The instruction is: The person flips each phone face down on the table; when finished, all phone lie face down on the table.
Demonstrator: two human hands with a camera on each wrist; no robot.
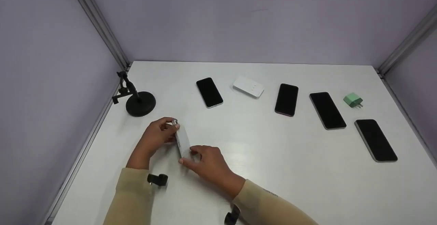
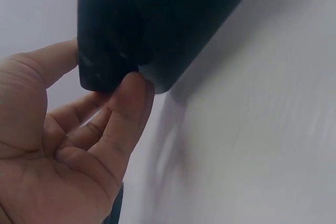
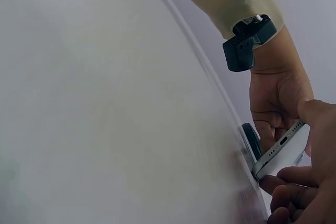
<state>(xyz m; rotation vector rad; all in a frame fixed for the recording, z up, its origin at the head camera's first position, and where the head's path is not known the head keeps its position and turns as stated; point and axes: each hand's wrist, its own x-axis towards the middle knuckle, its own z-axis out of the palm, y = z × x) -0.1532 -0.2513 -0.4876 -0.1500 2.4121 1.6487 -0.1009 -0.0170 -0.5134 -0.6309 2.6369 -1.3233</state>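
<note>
A slim white phone (image 1: 183,142) stands on one long edge on the table (image 1: 259,170), near the left edge and toward the front, its flat back facing right. Its metal rim with a small port shows in the right wrist view (image 3: 278,153); in the left wrist view its dark glossy face fills the top (image 2: 157,19).

The left hand (image 1: 157,137) pinches the far end, thumb and fingertips curled round the rounded corner (image 2: 128,90). The right hand (image 1: 206,163) pinches the near end between thumb and curled fingers. Both arms wear beige sleeves with a small black camera strapped at each wrist (image 1: 157,179).

The table is smooth, white and matte, set against lilac walls with grey metal corner rails.

A black stand (image 1: 140,103) with a round, flat base and a jointed upright arm sits by the left edge, behind the hands.

Toward the back lie four flat, glossy black phones, face up: one (image 1: 209,92) left of middle, one (image 1: 286,99) right of middle, a longer one (image 1: 327,110) beside it, and one (image 1: 375,140) near the right edge. Between the first two lies a white rounded-rectangle power bank (image 1: 248,86). A small green boxy charger (image 1: 353,100) with metal prongs sits near the back right corner.
</note>
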